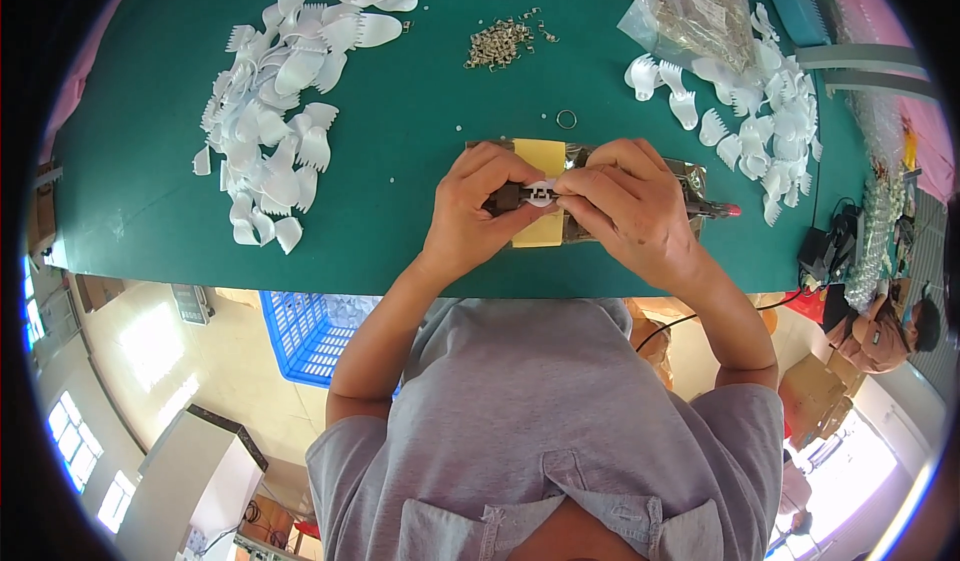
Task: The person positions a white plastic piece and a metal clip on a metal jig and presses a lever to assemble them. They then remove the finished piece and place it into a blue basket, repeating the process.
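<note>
Work looks mid-piece at this instant: a small white plastic part [541, 195] sits right between the two hands, and all the action is there. Left hand [474, 196] has thumb and forefinger curled in a pinch about the part's left side and the dark tool [506, 199] next to it; right hand [635, 203] meets it opposite, thumb and forefinger pressed together at the part's right edge, and whether they grip the part itself or something tinier, I cannot tell. Under the fingers, a yellow band [539, 233] crosses a brown-wrapped block [691, 175], and a red-tipped handle [733, 211] pokes out to their right. So, how far along? This one is in hand, not yet released, and plenty seems left: straight beyond the fingertips lies a loose heap of metal clips [497, 45], with a bulging clear bag [695, 16] farther off to their right. Comb-toothed white pieces [277, 111] spread in a big pile well left of the fingers, and a second white pile [783, 131] lies out to their right. One may be finished, the other waiting; which is which doesn't show. Just beyond the fingers, one lone metal ring [567, 119].
</note>
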`<state>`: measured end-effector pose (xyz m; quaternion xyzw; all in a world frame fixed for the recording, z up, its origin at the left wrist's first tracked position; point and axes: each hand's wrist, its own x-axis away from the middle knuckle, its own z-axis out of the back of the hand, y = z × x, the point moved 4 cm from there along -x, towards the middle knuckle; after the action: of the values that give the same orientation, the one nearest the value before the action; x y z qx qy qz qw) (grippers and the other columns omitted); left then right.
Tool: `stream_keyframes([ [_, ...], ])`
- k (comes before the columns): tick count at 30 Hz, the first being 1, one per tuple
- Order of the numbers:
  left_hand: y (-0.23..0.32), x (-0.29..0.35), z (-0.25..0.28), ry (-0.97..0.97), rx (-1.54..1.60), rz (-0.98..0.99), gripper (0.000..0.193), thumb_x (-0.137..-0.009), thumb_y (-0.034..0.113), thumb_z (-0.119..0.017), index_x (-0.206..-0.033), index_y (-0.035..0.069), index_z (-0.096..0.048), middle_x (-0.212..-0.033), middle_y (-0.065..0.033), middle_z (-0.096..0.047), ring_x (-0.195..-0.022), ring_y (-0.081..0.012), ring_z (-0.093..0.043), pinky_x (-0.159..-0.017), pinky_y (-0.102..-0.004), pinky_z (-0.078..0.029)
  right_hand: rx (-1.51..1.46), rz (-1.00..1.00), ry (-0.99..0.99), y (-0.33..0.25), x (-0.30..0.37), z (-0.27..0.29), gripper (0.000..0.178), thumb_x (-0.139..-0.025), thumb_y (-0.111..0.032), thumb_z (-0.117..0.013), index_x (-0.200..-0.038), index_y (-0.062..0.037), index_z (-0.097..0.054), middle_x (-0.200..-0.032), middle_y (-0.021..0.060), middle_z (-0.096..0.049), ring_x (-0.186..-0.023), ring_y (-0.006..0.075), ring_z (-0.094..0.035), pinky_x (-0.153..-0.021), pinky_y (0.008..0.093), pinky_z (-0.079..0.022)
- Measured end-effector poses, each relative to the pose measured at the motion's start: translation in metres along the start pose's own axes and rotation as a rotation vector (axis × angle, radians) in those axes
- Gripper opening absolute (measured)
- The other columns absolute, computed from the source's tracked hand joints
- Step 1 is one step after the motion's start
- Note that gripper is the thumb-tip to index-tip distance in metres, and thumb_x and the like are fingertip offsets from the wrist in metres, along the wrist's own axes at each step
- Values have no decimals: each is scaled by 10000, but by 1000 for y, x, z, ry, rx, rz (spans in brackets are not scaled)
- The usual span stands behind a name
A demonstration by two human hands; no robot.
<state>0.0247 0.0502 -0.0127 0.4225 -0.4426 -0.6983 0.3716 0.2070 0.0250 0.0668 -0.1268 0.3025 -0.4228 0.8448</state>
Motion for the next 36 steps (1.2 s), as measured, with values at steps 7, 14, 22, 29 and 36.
stream_keyframes([
  [7, 0, 0, 1, -4, -10, -1, 300, -718, 51, -923, -952, 78, -737, -926, -39, -699, -879, -230, -647, -824, -353, -504, -30, -99, 3, 1, 0, 4, 288, -774, -83, -862, -1030, -82, -729, -870, 31, -707, -866, 226, -661, -752, 368, -515],
  [14, 4, 1, 3, -46, -52, -20, 301, -738, 0, -916, -1006, 53, -790, -975, -56, -708, -932, -208, -665, -826, -327, -532, 30, -568, 258, 24, 54, 52, 174, -873, 57, -785, -1031, -9, -752, -934, 75, -743, -830, 181, -690, -763, 316, -550],
  [22, 6, 0, 4, -58, -64, -120, 333, -730, -21, -911, -1027, 41, -776, -988, -63, -734, -924, -211, -679, -804, -328, -539, 174, -795, 415, 47, 119, 72, 119, -947, 24, -733, -1061, -4, -753, -944, 64, -716, -842, 138, -656, -807, 268, -523],
  [29, 3, 0, 2, -79, -76, -106, 322, -740, -19, -907, -1028, 39, -775, -1010, -66, -757, -943, -208, -689, -821, -329, -549, 234, -810, 436, 41, 118, 69, 116, -939, 17, -739, -1049, -13, -758, -981, 68, -737, -873, 155, -665, -826, 292, -535],
  [36, 3, 1, 2, -47, -45, -71, 311, -734, 6, -908, -1011, 63, -778, -988, -46, -757, -932, -205, -689, -843, -336, -529, -238, -604, 154, -3, 37, 19, 174, -841, -29, -819, -994, -97, -771, -903, 31, -724, -892, 213, -633, -830, 361, -488],
])
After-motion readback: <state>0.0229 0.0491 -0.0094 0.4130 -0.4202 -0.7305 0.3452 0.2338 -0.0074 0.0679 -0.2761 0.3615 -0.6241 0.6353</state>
